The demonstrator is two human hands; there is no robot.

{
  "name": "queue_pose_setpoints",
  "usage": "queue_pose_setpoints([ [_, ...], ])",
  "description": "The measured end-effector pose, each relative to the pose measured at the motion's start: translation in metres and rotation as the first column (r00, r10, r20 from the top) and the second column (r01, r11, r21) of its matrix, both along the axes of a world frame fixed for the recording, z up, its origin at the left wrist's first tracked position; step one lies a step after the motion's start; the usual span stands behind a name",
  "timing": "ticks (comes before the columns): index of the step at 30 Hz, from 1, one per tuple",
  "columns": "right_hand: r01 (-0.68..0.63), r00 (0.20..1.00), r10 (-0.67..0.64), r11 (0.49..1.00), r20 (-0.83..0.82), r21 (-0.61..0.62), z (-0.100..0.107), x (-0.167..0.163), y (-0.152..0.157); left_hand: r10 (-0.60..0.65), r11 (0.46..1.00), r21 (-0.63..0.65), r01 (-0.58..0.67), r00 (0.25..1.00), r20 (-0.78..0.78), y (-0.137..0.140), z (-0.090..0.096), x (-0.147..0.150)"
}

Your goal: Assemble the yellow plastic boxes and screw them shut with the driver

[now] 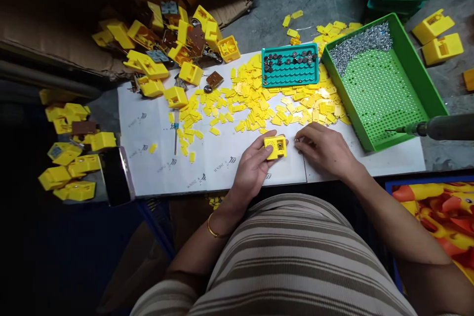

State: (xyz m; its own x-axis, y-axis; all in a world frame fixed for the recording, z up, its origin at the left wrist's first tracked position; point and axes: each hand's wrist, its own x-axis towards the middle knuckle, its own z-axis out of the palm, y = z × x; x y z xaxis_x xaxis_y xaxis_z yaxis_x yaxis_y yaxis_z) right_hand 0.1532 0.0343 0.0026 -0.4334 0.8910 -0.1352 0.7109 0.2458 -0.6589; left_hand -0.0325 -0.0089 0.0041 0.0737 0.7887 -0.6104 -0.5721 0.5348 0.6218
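Observation:
My left hand (252, 168) is closed around a small yellow plastic box (275, 148), with its perforated face and an open square recess turned up. Metal shows inside that recess. Just to the right, my right hand (324, 150) pinches a tiny shiny piece (297, 141) between thumb and fingertips; its exact kind is too small to make out. Beyond both hands lie many flat yellow plastic covers (255, 94) in a loose heap. On that heap rests a teal ridged tray (291, 78) with dark round cells in its grooves.
At right stands a green basket (425, 69) with silver screws (365, 42); an electric screwdriver (444, 127) reaches over its near corner. Yellow housings with brown boards (188, 74) pile up at back left. A screwdriver (176, 133) and a phone (116, 175) lie left.

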Motion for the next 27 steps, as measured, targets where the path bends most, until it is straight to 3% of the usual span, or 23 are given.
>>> queue_pose_setpoints([
  [3,0.068,0.909,-0.108,0.991,-0.403,-0.112,0.002,0.006,-0.003,-0.005,1.000,-0.021,0.006,0.999,0.034,0.000,0.002,0.002],
  [6,0.129,0.785,-0.221,0.972,-0.578,-0.195,0.003,0.006,-0.009,-0.004,0.998,-0.059,0.008,0.998,0.070,0.002,0.003,0.006],
  [10,0.134,0.788,-0.217,0.974,-0.577,-0.183,0.002,0.001,-0.017,-0.005,0.996,-0.084,0.012,0.997,0.081,0.003,0.003,0.009],
  [16,0.163,0.850,-0.097,0.983,-0.517,0.082,0.001,-0.003,-0.017,-0.022,0.998,-0.057,0.026,0.997,0.073,0.001,0.002,0.011],
  [20,0.123,0.879,-0.031,0.979,-0.475,0.163,-0.002,-0.006,-0.016,-0.060,0.998,-0.031,0.062,0.996,0.069,-0.001,0.003,0.013],
  [24,0.144,0.909,-0.083,0.982,-0.408,0.121,-0.006,-0.010,-0.017,-0.077,0.997,-0.023,0.078,0.996,0.050,-0.002,0.003,0.014],
  [27,0.177,0.887,-0.169,0.984,-0.430,-0.022,-0.008,-0.015,-0.016,-0.082,0.996,-0.015,0.083,0.996,0.033,-0.003,0.002,0.013],
])
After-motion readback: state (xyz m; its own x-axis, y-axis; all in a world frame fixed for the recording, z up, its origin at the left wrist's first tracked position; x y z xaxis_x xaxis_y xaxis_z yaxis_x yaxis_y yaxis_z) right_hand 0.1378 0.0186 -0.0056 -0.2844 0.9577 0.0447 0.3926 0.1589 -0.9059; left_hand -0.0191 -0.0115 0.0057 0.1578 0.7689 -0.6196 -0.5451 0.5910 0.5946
